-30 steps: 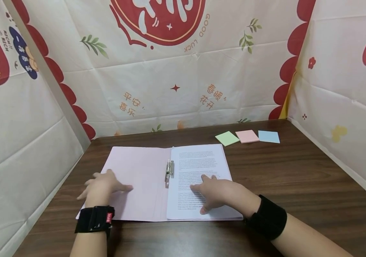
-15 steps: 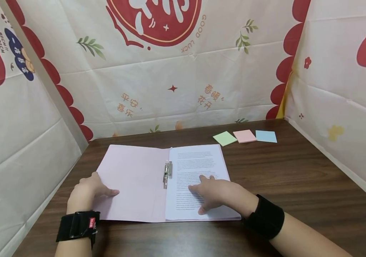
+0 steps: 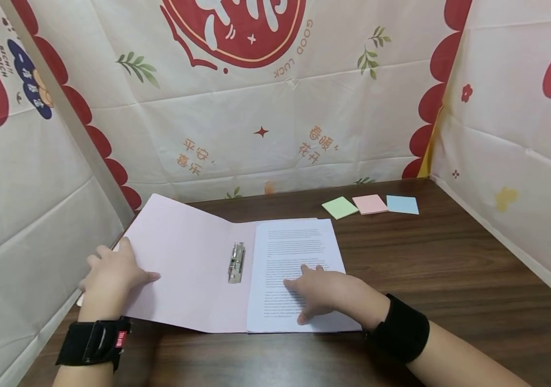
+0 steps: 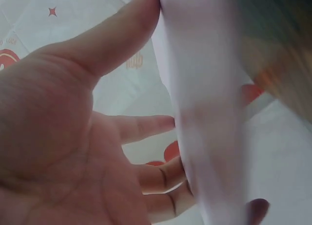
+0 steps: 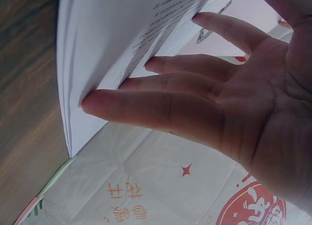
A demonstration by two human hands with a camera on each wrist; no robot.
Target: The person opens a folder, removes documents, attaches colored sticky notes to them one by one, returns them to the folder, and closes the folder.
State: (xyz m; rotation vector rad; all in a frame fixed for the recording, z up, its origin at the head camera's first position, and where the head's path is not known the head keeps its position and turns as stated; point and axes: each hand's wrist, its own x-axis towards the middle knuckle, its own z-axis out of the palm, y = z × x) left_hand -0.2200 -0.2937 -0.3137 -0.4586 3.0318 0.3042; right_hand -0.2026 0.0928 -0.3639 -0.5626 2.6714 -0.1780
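Note:
A pale pink folder (image 3: 183,258) lies open on the dark wooden table (image 3: 449,269), with a metal clip (image 3: 236,262) at its spine. My left hand (image 3: 111,274) pinches the outer edge of the left cover, thumb on top and fingers underneath, and the cover is raised off the table. In the left wrist view my left hand (image 4: 73,137) holds the cover (image 4: 204,113) between thumb and fingers. My right hand (image 3: 323,290) rests flat on the printed pages (image 3: 294,242) in the folder's right half. The right wrist view shows my right hand (image 5: 204,103) with straight fingers on the pages (image 5: 112,35).
Three sticky-note pads lie in a row at the back right of the table: green (image 3: 340,207), pink (image 3: 370,204) and blue (image 3: 402,205). Printed cloth walls close in the table at the left, back and right.
My left hand slid left to the cover's outer edge, took hold of it and raised the cover off the table. The right hand stayed on the pages.

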